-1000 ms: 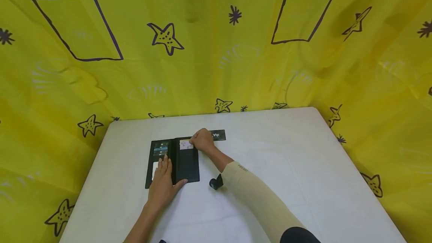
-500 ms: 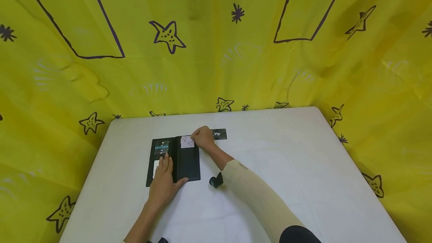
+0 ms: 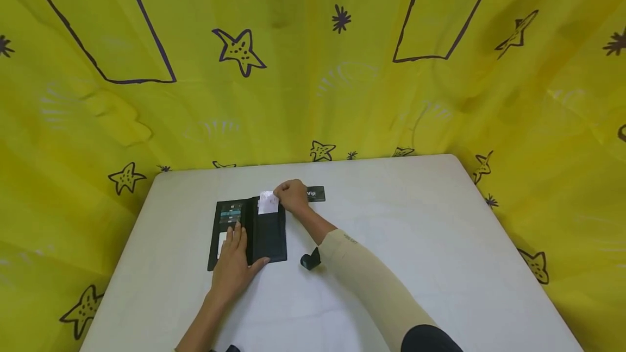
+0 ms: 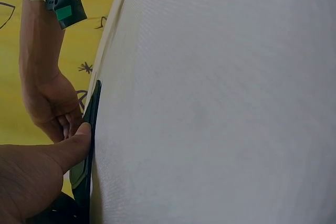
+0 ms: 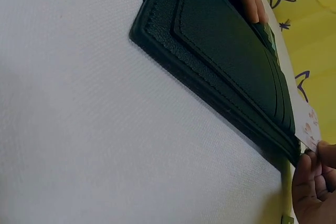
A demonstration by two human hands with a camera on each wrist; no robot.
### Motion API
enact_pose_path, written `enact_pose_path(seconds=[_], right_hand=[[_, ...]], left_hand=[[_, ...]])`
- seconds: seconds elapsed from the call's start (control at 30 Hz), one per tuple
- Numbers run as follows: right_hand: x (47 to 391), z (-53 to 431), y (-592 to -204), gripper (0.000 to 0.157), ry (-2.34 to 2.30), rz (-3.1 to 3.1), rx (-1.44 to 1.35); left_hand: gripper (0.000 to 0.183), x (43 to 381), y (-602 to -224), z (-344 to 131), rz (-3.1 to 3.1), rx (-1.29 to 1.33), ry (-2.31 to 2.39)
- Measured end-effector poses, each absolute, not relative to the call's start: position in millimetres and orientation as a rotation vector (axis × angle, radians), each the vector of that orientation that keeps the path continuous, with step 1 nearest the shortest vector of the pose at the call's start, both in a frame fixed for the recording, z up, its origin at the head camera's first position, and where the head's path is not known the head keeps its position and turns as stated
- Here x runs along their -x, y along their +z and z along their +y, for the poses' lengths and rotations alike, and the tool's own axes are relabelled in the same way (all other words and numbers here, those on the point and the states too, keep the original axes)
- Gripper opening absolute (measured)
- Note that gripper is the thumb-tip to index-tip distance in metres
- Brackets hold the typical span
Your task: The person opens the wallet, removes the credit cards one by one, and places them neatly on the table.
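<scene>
A dark wallet (image 3: 269, 238) lies spread flat on the white table, its stitched slots showing in the right wrist view. At the top of its right half a white card with a reddish print (image 3: 268, 202) sticks up out of a slot. My right hand (image 3: 292, 196) pinches the card's right edge between thumb and finger. My left hand (image 3: 232, 265) rests with straight fingers on the wallet's left half, its thumb on the lower edge of the right half. Beneath those fingers a white card (image 3: 222, 243) shows in part, and dark cards (image 3: 231, 213) fill the slots above.
A black card marked Vip (image 3: 316, 194) lies behind my right hand, partly covered by it. A small black device (image 3: 310, 259) is at my right wrist. Yellow patterned cloth (image 3: 288, 96) hangs behind the white table (image 3: 391, 221).
The white card has slid upward, away from me, and more of it stands out past the wallet's top edge. My right hand has moved up slightly with it; the left hand stays on the wallet.
</scene>
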State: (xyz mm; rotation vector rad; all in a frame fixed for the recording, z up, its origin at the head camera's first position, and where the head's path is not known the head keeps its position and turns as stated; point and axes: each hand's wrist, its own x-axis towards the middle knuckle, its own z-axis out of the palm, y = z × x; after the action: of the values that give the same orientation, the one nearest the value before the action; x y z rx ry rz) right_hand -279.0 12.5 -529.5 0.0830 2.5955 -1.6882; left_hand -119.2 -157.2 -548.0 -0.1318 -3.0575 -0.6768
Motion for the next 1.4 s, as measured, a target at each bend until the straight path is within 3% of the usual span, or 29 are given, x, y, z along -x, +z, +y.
enact_pose_path(seconds=[0.57,0.93,1.4], right_hand=[[287,18,-521,0.004,-2.246,2.384,-0.330],[282,24,-520,0.018,-2.353,2.156,-0.346],[270,39,-508,0.013,-2.409,1.938,-0.387]], left_hand=[[0.102,117,-547,-156,-3.070,0.114,-0.676],[0.101,119,-545,-157,-3.073,0.125,-0.697],[0.101,116,-543,-157,-3.065,0.133,-0.706]])
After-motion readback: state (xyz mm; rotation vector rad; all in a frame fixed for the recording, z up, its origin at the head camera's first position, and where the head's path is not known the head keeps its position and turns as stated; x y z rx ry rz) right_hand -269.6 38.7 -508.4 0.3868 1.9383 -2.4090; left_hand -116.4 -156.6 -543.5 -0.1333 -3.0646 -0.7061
